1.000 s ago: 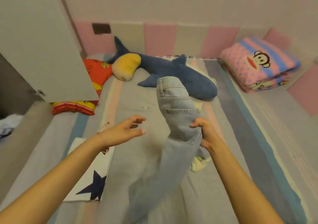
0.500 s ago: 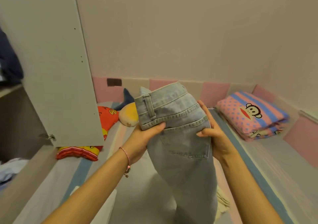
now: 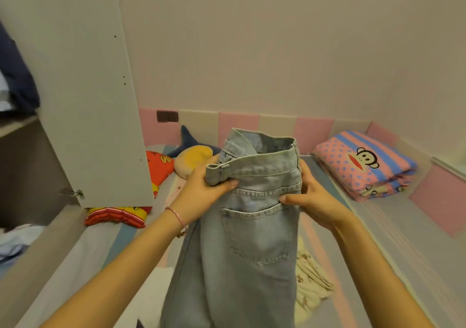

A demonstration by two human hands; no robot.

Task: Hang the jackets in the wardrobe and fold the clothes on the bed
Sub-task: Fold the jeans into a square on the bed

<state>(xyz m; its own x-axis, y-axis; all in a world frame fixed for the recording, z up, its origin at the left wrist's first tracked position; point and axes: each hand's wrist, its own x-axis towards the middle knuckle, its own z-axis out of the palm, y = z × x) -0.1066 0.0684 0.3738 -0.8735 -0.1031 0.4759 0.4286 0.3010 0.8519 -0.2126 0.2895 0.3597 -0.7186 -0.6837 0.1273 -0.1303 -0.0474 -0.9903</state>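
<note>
Light blue jeans [image 3: 254, 239] hang upright in front of me over the striped bed [image 3: 393, 229], back pocket facing me. My left hand [image 3: 204, 191] grips the left end of the waistband, thumb over the belt loop. My right hand [image 3: 312, 196] grips the right side just under the waistband. A cream patterned garment [image 3: 311, 282] lies on the bed behind the jeans' right edge. A white cloth [image 3: 148, 292] lies low on the left, partly hidden by my arm. The wardrobe's grey door [image 3: 83, 95] stands open on the left, with dark blue clothing [image 3: 17, 75] inside.
A folded pink and blue blanket [image 3: 365, 163] with a monkey print lies at the back right. A shark plush [image 3: 189, 141], a yellow cushion [image 3: 194, 158] and a red pillow [image 3: 158, 168] sit at the head of the bed. Light blue cloth [image 3: 15, 239] lies in the wardrobe's lower left.
The jeans went from held by my right hand alone to raised upright in both hands. My left hand took the waistband. My view tilted up toward the wall.
</note>
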